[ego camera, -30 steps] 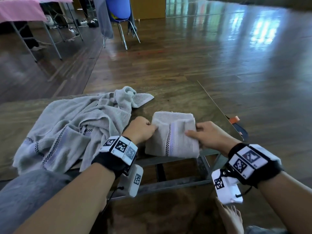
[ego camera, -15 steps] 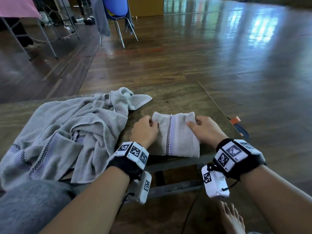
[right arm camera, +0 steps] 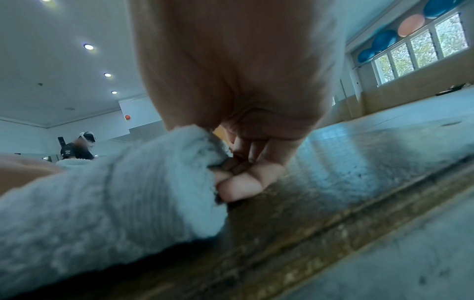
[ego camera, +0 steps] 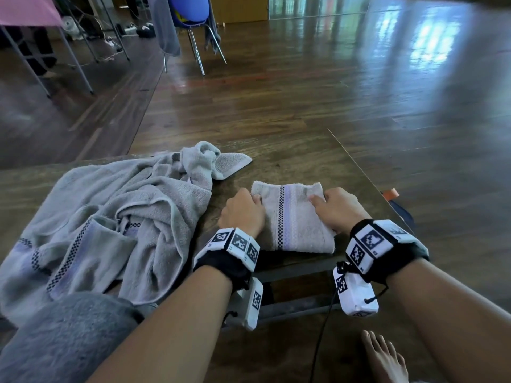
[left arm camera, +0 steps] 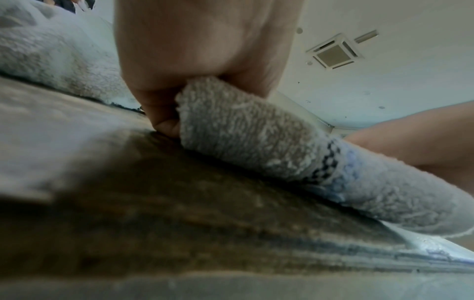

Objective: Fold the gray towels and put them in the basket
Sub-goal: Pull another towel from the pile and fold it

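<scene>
While the folded gray towel lies flat near the front right corner of the wooden surface, its two side edges are gripped by both hands at once. The left edge is pinched in the curled grip of the left hand, and the right edge is held by the right hand, fingers tucked under the cloth and thumb on top (a checkered stripe runs down the towel's middle). A heap of unfolded gray towels is spread just to the left, on the same surface.
</scene>
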`<state>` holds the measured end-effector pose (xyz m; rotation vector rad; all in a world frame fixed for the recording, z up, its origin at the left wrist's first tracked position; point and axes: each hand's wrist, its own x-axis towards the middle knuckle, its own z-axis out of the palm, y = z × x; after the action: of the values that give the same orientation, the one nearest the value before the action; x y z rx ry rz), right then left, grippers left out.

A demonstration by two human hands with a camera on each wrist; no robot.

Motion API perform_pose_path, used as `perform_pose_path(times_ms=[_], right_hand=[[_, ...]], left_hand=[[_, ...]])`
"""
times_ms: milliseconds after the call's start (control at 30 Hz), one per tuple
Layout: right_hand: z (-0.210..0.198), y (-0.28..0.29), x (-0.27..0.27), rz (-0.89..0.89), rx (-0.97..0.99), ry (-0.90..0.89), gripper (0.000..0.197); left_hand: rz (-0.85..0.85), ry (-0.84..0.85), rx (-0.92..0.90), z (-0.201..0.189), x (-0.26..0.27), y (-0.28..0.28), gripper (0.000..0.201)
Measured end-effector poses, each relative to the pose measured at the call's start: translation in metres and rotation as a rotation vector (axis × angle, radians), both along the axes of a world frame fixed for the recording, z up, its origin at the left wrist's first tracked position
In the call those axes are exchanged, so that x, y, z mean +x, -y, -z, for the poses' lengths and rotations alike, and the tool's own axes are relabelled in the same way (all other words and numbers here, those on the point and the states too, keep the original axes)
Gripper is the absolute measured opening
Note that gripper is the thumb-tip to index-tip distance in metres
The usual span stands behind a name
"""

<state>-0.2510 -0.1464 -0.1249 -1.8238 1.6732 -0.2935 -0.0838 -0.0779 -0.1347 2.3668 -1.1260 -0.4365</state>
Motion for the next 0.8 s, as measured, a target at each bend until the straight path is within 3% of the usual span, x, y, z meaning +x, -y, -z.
perform_pose_path(times_ms=[233, 367, 433, 500, 600, 700, 800], right_hand=[[-0.003, -0.003, -0.001, 0.026, -0.025, -0.032, 0.052], [-0.005, -0.004, -0.007, -0.231, -0.153, -0.098, 0.054], [-0.005, -0.002, -0.011, -0.364, -0.178, -0.174, 0.050], [-0.009, -0.003, -0.014, -0.421, -0.189, -0.234, 0.038], [-0.017, -0.012, -0.015, -0.395, -0.186, -0.285, 0.021], [-0.020, -0.025, -0.016, -0.463, 0.008, -0.144, 0.033], [-0.021, -0.039, -0.018, -0.445, 0.112, -0.019, 0.037]], left_hand=[[-0.042, -0.113, -0.038, -0.004, 0.000, -0.004, 0.036], [-0.055, -0.334, -0.033, -0.010, 0.006, -0.005, 0.052], [-0.036, -0.369, -0.095, -0.010, 0.010, -0.009, 0.048], [-0.021, -0.291, -0.296, -0.010, 0.012, -0.019, 0.037], [0.028, 0.034, -0.533, -0.013, 0.020, -0.030, 0.027], [0.250, 0.060, -0.323, -0.014, 0.015, -0.042, 0.019], [0.413, 0.237, -0.040, -0.005, 0.007, -0.053, 0.038]])
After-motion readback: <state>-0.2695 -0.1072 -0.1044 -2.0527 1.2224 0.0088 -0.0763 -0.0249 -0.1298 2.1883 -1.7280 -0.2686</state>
